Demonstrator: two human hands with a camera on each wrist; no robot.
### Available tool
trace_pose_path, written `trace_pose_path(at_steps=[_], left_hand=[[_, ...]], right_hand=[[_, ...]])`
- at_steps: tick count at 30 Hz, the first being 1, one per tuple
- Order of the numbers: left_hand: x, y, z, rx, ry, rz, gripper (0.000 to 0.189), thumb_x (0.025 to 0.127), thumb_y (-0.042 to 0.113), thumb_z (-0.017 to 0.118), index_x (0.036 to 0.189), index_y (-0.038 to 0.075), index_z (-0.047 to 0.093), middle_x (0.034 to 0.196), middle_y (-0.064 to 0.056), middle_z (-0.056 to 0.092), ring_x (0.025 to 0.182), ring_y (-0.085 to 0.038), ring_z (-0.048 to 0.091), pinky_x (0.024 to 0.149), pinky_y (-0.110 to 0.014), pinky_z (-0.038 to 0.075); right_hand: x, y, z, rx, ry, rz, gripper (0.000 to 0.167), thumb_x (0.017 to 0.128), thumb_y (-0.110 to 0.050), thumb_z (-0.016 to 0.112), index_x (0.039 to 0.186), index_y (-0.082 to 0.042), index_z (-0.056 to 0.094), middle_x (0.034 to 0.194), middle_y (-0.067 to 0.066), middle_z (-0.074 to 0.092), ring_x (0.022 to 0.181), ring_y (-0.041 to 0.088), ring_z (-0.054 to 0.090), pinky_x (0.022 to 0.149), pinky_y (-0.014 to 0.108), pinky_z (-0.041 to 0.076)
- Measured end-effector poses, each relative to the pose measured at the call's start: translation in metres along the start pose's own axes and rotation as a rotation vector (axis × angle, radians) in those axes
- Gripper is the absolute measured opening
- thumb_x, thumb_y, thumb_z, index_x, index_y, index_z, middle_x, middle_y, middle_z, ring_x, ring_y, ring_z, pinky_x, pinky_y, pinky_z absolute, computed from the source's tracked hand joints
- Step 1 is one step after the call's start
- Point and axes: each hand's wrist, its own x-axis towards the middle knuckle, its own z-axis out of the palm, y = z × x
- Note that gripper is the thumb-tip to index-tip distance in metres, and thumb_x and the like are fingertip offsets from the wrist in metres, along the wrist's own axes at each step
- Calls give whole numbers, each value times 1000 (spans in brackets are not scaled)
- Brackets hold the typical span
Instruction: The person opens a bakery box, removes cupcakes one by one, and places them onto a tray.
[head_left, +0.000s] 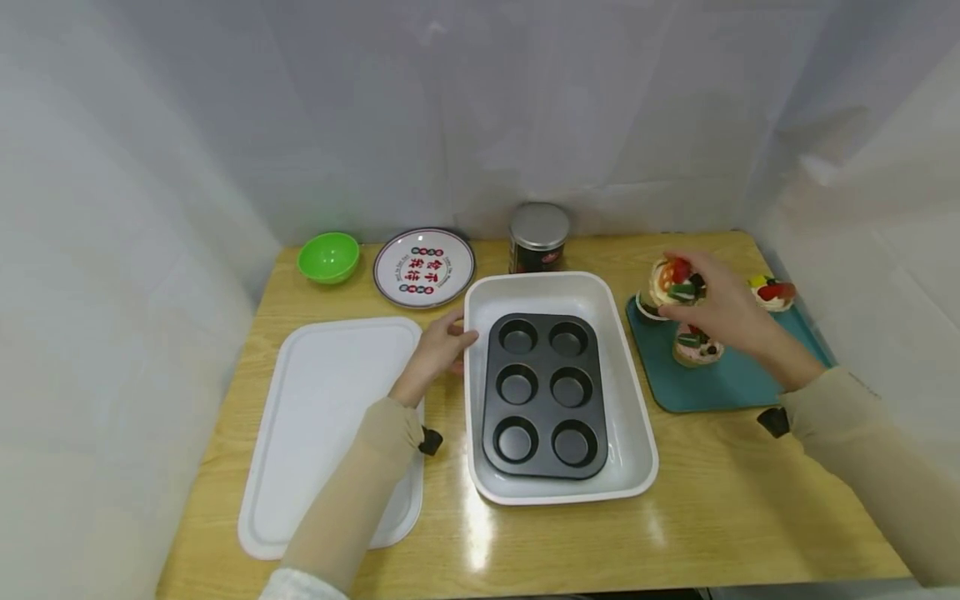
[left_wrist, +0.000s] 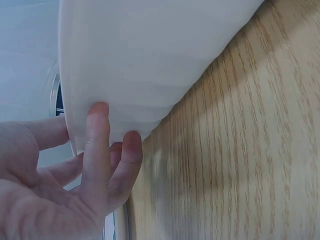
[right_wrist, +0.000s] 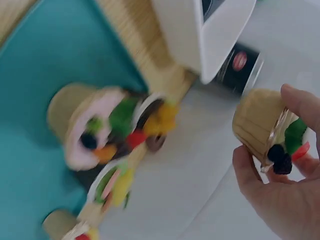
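My left hand (head_left: 437,354) grips the left rim of a white rectangular tub (head_left: 645,454). In the left wrist view, its fingertips (left_wrist: 98,117) rest against the tub's outer wall while the thumb is at the rim. Inside the tub lies a dark muffin pan (head_left: 543,396) with several cups. Above the teal tray (head_left: 738,385), my right hand (head_left: 723,304) holds a cupcake (right_wrist: 260,122) by its sides, tilted, with berries and green fruit on top. A pink-topped cupcake (head_left: 696,346) stands on the tray below that hand, and another cupcake (head_left: 771,293) sits at the tray's far right.
A white board (head_left: 337,417) lies left of the tub. Along the back are a green bowl (head_left: 328,258), a plate with red lettering (head_left: 424,267) and a dark can with a metal lid (head_left: 538,237). White sheeting (head_left: 450,108) encloses the table's back and sides.
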Motion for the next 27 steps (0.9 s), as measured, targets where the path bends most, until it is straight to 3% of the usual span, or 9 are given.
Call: trace_pose_path(at_steps=[2, 10, 19, 27], left_hand=[[0, -1, 0, 5, 1, 2, 55, 107, 21, 61, 160, 16, 45, 139, -25, 58, 116, -38, 68, 74, -35, 69], [2, -3, 1, 15, 1, 14, 55, 107, 22, 61, 159, 14, 45, 140, -26, 58, 115, -39, 69, 74, -35, 69], [1, -2, 0, 11, 2, 0, 55, 108, 23, 60, 160, 16, 44, 141, -24, 57, 119, -38, 67, 78, -36, 69], [2, -2, 1, -4, 1, -11, 56, 107, 23, 60, 161, 18, 43, 140, -22, 57, 116, -34, 66, 78, -35, 69]], right_hand=[[-2, 11, -9, -3, 29, 45, 84, 96, -19, 79, 164, -7, 31, 160, 29, 39, 137, 50, 46, 106, 69, 45], [-12, 63, -31, -97, 160, 116, 87, 92, -15, 82, 159, 8, 32, 144, 42, 42, 129, 58, 40, 100, 73, 39], [-30, 104, -35, -141, 134, 197, 82, 96, -14, 76, 154, 20, 28, 137, 48, 40, 120, 62, 41, 94, 76, 40], [-40, 143, -22, -151, 89, 253, 78, 94, -14, 78, 147, 20, 34, 130, 50, 44, 115, 64, 45, 94, 76, 42]])
